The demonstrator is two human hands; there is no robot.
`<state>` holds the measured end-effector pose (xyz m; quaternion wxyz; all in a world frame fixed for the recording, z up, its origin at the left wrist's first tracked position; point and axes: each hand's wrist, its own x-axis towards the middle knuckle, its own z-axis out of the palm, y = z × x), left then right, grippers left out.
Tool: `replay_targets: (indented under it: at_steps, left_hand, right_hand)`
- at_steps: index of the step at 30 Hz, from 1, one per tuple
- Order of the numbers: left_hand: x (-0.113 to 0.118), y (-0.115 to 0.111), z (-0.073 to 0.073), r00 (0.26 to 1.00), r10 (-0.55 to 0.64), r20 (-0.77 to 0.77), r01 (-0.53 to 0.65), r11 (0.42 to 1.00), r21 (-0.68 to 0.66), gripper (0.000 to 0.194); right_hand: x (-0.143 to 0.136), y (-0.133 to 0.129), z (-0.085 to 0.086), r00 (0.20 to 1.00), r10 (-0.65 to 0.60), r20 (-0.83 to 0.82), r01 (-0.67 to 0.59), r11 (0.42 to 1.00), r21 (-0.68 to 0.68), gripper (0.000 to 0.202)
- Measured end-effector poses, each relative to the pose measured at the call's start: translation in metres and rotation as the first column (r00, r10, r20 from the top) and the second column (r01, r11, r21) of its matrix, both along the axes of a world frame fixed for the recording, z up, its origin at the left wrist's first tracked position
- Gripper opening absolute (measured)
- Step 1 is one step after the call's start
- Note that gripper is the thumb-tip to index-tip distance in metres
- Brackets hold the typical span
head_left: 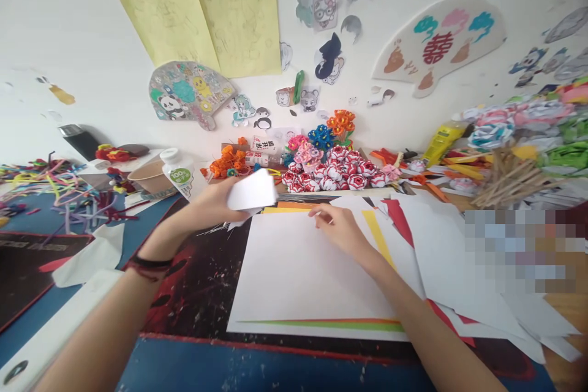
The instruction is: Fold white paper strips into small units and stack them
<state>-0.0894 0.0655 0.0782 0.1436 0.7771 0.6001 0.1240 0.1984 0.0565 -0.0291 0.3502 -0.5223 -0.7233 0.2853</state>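
My left hand (215, 199) is closed around a small stack of white paper pieces (252, 191), held up over the far left corner of the large sheets. My right hand (337, 226) hovers over or rests lightly on the big white paper sheet (316, 275); whether it touches cannot be told. Its fingers are loosely curled and a little apart, with nothing visible between them. Under the white sheet, edges of green and orange paper (349, 323) show. A yellow strip (379, 236) lies beside my right wrist.
Handmade red-white flowers (340, 171) line the wall side. To the left stand a white bottle (177, 171) and a paper bowl (149, 180), near scattered pipe cleaners (59, 196). More white sheets (445, 251) overlap at right, near brown sticks (508, 177). A dark mat (193, 294) lies beneath.
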Motion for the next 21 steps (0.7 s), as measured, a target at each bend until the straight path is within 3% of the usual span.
replay_targets:
  at_steps: [1,5,9,15,21]
  left_hand:
    - [0.019,0.003,-0.005,0.995,-0.101,0.022,0.101,0.995,0.019,0.073]
    - [0.081,0.023,-0.034,0.948,-0.317,0.019,0.317,0.948,-0.037,0.053]
    - [0.118,0.047,-0.056,0.927,-0.375,-0.025,0.373,0.926,-0.054,0.051]
    - [0.142,0.072,-0.061,0.892,-0.443,-0.089,0.435,0.895,-0.100,0.052]
    - [0.139,0.082,-0.062,0.856,-0.481,-0.192,0.463,0.877,-0.131,0.046]
  right_hand:
    - [0.005,0.003,0.001,0.997,-0.056,-0.062,0.056,0.998,-0.007,0.025]
    - [0.023,0.015,0.004,0.937,-0.276,-0.214,0.274,0.961,-0.039,0.029]
    - [0.035,0.021,0.001,0.892,-0.389,-0.231,0.393,0.919,-0.029,0.030]
    - [0.051,0.028,-0.002,0.858,-0.387,-0.339,0.385,0.920,-0.074,0.039]
    - [0.057,0.035,-0.003,0.875,-0.419,-0.244,0.405,0.908,-0.108,0.038]
